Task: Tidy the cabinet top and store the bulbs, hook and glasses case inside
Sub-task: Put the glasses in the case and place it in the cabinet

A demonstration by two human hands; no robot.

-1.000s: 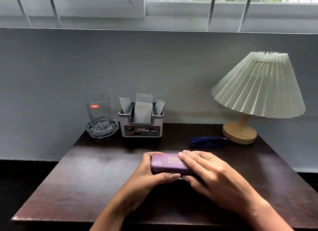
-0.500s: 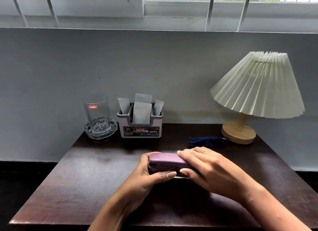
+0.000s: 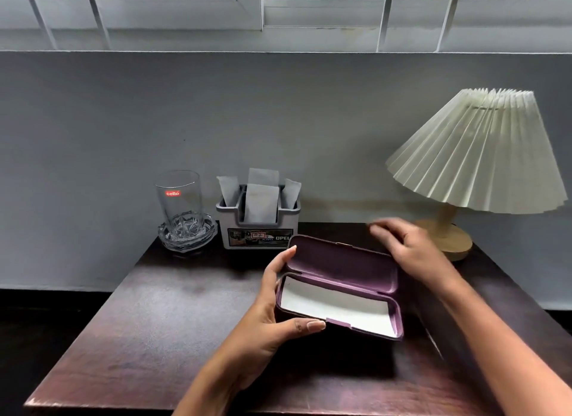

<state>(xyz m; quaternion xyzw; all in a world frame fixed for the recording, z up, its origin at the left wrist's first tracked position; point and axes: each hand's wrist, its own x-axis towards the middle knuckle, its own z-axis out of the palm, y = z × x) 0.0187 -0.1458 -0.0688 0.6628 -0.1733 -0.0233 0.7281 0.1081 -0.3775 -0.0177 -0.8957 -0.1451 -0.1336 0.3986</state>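
Glasses case (image 3: 337, 287), purple, lying open at centre of frame, lid tipped back, white lining exposed, nothing seen inside. Left hand (image 3: 272, 316) grasping the case's left end, thumb along the front rim, fingers behind the lid. Right hand (image 3: 408, 248) blurred, hovering behind the lid at centre right, fingers spread and loose, holding nothing visible. Glasses not discernible now; possibly hidden behind the lid or that hand. Bulbs and hook not in view. Cabinet interior not in view either. Judged early in the task: case opened but unfilled, not yet shut, nothing shown as stored inside the cabinet. Remaining, by estimate: fill and shut the case, gather the other items, put all away. Desk (image 3: 161, 332), dark brown wood, worn and dull in patches, pale chipping at the lower-left edge. At left of centre, drinking glass (image 3: 179, 205) with red label standing in a cut-glass dish (image 3: 187, 234); just beside it, grey holder (image 3: 258, 226) stuffed with paper sachets. At right, lamp (image 3: 476, 155) with pleated cream shade on wooden base. Behind, grey wall; barred window (image 3: 340, 10) across top of frame, daylight entering.
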